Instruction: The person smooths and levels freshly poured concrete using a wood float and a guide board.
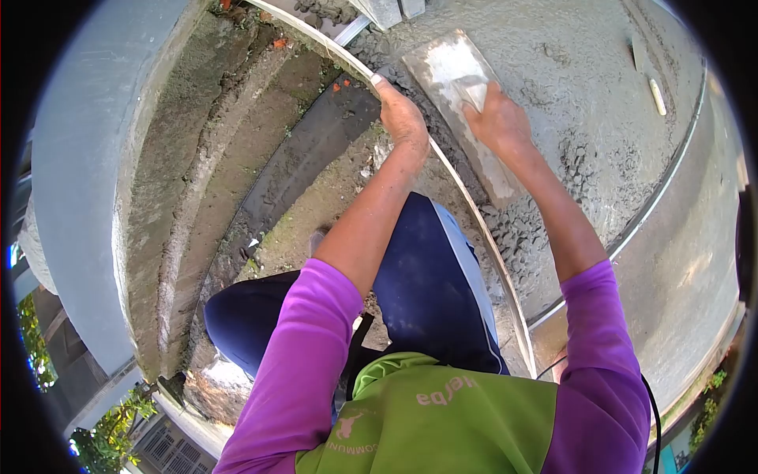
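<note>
My right hand [502, 125] is closed around the handle of a long rectangular plastering float [491, 172], which lies flat on wet grey mortar [580, 130]. Pale wet smears cover the float's far end. My left hand [403, 117] grips the thin edge board [496, 257] that runs along the near side of the mortar; its fingers go over the far side and are partly hidden. Close to the board, the mortar is rough and lumpy, while farther off it looks smoother.
A trowel with a white handle [658, 96] rests on the mortar at the right. Another straight strip [659, 193] borders the mortar's right side. Left of my legs is a dirt trench with a dark grey band [296, 154], beside a grey wall [87, 174].
</note>
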Demonstrator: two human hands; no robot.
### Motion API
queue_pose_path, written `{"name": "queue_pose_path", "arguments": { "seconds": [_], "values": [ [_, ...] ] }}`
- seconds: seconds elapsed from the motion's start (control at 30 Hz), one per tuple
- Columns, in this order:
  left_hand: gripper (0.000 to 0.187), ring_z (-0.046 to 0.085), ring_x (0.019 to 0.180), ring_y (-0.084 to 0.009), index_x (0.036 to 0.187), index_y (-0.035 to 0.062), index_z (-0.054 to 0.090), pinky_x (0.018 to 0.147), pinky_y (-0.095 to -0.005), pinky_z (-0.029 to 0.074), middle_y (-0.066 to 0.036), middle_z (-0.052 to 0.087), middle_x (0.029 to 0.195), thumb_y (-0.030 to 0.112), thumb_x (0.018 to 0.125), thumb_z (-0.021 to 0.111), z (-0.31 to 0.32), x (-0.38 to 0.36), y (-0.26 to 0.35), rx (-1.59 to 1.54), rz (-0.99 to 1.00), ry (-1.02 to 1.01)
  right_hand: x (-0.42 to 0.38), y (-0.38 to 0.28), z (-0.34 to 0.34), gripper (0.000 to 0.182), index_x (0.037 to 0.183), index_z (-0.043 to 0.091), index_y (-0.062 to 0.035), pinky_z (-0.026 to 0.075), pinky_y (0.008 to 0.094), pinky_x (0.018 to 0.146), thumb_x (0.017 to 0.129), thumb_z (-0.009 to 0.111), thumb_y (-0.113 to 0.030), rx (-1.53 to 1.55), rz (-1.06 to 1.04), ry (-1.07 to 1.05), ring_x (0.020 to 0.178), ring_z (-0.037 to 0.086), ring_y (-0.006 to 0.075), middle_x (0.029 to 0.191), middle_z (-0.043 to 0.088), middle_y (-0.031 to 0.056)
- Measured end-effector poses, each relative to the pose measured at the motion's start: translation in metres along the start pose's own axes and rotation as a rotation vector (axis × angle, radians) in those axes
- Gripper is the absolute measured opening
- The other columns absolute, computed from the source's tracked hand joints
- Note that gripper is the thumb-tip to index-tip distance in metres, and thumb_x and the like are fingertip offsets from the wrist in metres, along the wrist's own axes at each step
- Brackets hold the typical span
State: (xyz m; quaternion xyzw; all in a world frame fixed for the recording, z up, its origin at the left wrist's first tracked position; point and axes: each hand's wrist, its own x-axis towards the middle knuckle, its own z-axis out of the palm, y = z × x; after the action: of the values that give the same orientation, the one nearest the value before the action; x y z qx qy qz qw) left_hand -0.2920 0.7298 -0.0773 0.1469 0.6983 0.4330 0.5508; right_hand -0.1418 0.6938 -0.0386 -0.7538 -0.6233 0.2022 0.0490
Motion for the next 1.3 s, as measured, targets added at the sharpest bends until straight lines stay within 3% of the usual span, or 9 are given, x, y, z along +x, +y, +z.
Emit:
{"name": "queue_pose_path", "arguments": {
  "seconds": [0.07, 0.27, 0.43, 0.6, 0.7, 0.8, 1.0, 1.17, 1.3],
  "values": [
    [0.104, 0.041, 0.137, -0.0325, 0.153, -0.0063, 0.034, 0.116, -0.0424, 0.028, -0.023, 0.04, 0.152, 0.08, 0.094, 0.024, -0.001, 0.005, -0.006, -0.012, 0.036, -0.012, -0.025, 0.001, 0.013, 0.05, 0.116, 0.055, 0.0048, 0.055, 0.0482, 0.088, 0.094, 0.064, -0.039, -0.051, 0.052, -0.009, 0.103, 0.07, 0.0369, 0.107, 0.069, 0.0301],
    [0.103, 0.044, 0.133, -0.0311, 0.149, -0.011, 0.036, 0.114, -0.0416, 0.03, -0.024, 0.044, 0.148, 0.077, 0.097, 0.025, -0.001, -0.012, 0.007, -0.027, 0.025, -0.024, 0.031, -0.032, -0.007, 0.052, 0.117, 0.054, 0.0054, 0.056, 0.0474, 0.087, 0.094, 0.064, -0.04, 0.077, 0.003, -0.016, 0.1, 0.071, 0.0386, 0.106, 0.069, 0.0289],
    [0.102, 0.045, 0.134, -0.0311, 0.148, -0.0103, 0.038, 0.112, -0.042, 0.033, -0.023, 0.044, 0.149, 0.077, 0.096, 0.026, 0.0, 0.0, -0.003, 0.042, 0.065, 0.05, -0.017, -0.014, 0.005, 0.049, 0.117, 0.054, 0.0052, 0.057, 0.0466, 0.086, 0.096, 0.062, -0.039, -0.029, -0.019, -0.037, 0.099, 0.071, 0.039, 0.108, 0.069, 0.0272],
    [0.106, 0.048, 0.125, -0.0296, 0.144, -0.011, 0.042, 0.11, -0.0435, 0.034, -0.022, 0.052, 0.134, 0.081, 0.094, 0.023, -0.001, -0.011, 0.002, 0.004, -0.002, 0.021, 0.021, -0.028, -0.003, 0.048, 0.119, 0.053, 0.0059, 0.058, 0.0461, 0.083, 0.097, 0.061, -0.036, 0.025, 0.016, 0.012, 0.097, 0.071, 0.0387, 0.109, 0.068, 0.0268],
    [0.107, 0.048, 0.126, -0.0308, 0.146, -0.0112, 0.04, 0.111, -0.0441, 0.034, -0.023, 0.051, 0.135, 0.081, 0.094, 0.024, -0.001, -0.017, 0.006, 0.026, 0.003, 0.038, 0.021, -0.012, 0.001, 0.052, 0.113, 0.054, 0.0068, 0.057, 0.0495, 0.079, 0.093, 0.065, -0.04, 0.059, -0.054, 0.04, 0.09, 0.071, 0.0423, 0.096, 0.07, 0.0293],
    [0.108, 0.048, 0.125, -0.0314, 0.148, -0.0109, 0.037, 0.111, -0.0419, 0.035, -0.023, 0.05, 0.138, 0.081, 0.094, 0.023, 0.001, -0.004, 0.001, 0.037, 0.064, 0.069, -0.029, -0.006, 0.013, 0.047, 0.117, 0.055, 0.0049, 0.058, 0.0446, 0.084, 0.097, 0.061, -0.036, -0.035, 0.016, -0.06, 0.099, 0.071, 0.0375, 0.107, 0.069, 0.0265],
    [0.103, 0.038, 0.143, -0.0355, 0.15, -0.0084, 0.036, 0.117, -0.041, 0.029, -0.026, 0.037, 0.156, 0.078, 0.096, 0.024, -0.003, -0.012, 0.005, 0.013, 0.003, -0.031, 0.012, -0.023, -0.013, 0.045, 0.118, 0.054, 0.005, 0.058, 0.0431, 0.086, 0.097, 0.061, -0.034, 0.015, -0.03, -0.042, 0.098, 0.071, 0.0382, 0.102, 0.071, 0.025],
    [0.101, 0.04, 0.141, -0.0354, 0.15, -0.0072, 0.038, 0.116, -0.0414, 0.029, -0.024, 0.04, 0.154, 0.077, 0.096, 0.024, -0.002, -0.001, -0.002, 0.028, 0.072, 0.033, -0.015, -0.011, 0.009, 0.043, 0.117, 0.055, 0.0035, 0.057, 0.045, 0.087, 0.096, 0.064, -0.033, -0.055, -0.039, -0.06, 0.099, 0.071, 0.0373, 0.104, 0.071, 0.0244],
    [0.1, 0.045, 0.135, -0.0314, 0.147, -0.0094, 0.041, 0.113, -0.0406, 0.032, -0.022, 0.045, 0.15, 0.076, 0.096, 0.026, 0.002, -0.007, 0.0, 0.015, 0.049, 0.025, 0.022, -0.034, -0.005, 0.046, 0.118, 0.054, 0.0048, 0.057, 0.0464, 0.086, 0.095, 0.064, -0.034, 0.031, -0.118, 0.029, 0.098, 0.071, 0.0385, 0.103, 0.07, 0.0254]
  ]
}}
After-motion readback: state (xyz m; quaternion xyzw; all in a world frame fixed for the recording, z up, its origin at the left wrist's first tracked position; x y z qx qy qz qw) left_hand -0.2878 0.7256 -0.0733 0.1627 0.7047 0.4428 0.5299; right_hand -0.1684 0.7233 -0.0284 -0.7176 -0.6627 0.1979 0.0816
